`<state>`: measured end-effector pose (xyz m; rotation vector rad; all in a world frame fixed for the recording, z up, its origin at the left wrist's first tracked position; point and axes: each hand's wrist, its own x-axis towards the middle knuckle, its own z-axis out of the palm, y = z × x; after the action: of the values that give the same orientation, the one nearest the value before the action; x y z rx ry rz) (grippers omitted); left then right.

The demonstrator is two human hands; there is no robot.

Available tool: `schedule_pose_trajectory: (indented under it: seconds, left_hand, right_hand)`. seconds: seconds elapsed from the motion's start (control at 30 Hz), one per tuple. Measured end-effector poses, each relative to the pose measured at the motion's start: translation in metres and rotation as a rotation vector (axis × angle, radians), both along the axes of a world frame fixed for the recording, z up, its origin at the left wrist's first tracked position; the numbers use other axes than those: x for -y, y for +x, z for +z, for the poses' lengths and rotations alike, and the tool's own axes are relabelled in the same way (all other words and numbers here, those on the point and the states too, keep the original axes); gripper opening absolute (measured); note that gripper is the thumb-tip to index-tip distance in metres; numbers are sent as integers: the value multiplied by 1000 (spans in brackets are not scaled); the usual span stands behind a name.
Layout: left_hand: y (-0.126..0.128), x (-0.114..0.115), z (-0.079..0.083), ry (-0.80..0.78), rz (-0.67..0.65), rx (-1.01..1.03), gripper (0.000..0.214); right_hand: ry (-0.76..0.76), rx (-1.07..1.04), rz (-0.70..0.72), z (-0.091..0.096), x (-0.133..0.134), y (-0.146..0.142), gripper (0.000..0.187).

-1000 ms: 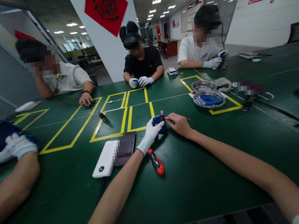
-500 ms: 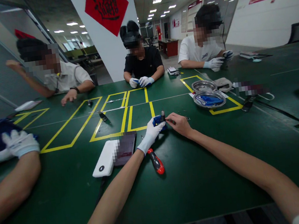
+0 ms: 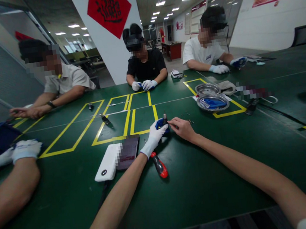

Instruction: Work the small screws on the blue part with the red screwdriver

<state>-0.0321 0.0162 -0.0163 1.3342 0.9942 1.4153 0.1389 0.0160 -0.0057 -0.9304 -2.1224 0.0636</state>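
My left hand (image 3: 154, 137), in a white glove with blue fingertips, is closed around a small dark part (image 3: 165, 119) held upright on the green table (image 3: 201, 183). My bare right hand (image 3: 182, 127) pinches at that part from the right; what sits between its fingertips is too small to make out. A red and black screwdriver (image 3: 159, 165) lies on the table just below my left wrist. Some tiny loose bits (image 3: 190, 121) lie beside my right hand.
A white power bank (image 3: 107, 163) and a dark phone (image 3: 127, 151) lie left of my left arm. Two metal dishes (image 3: 212, 103), one with a blue item, stand at the right. Yellow tape boxes (image 3: 127, 121) mark the table. Several other people sit around it.
My hands have stayed nearly in place on the small part. The person at the back left lowered an arm to the table's far-left edge. The person at the back right reached a gloved hand outward.
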Motion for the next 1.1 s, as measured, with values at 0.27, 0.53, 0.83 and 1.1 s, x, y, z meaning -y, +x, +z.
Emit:
schedule_pose_trajectory:
  seconds: [0.27,0.53,0.83,1.1]
  left_hand:
    - [-1,0,2,-13,42,13,46]
    - [-4,0,0,-92,-30,119,48]
    - [-14,-2,0,-13,89,-63,43]
    - [-22,21,7,183,181,-462,40]
  right_hand:
    - [338,362,392,23,59,-20,30]
    - [542,678,706,43,119,-39,16]
    - [60,-448,332,70,100,13,46]
    - [-361,-1150,-6,36,33,57,41]
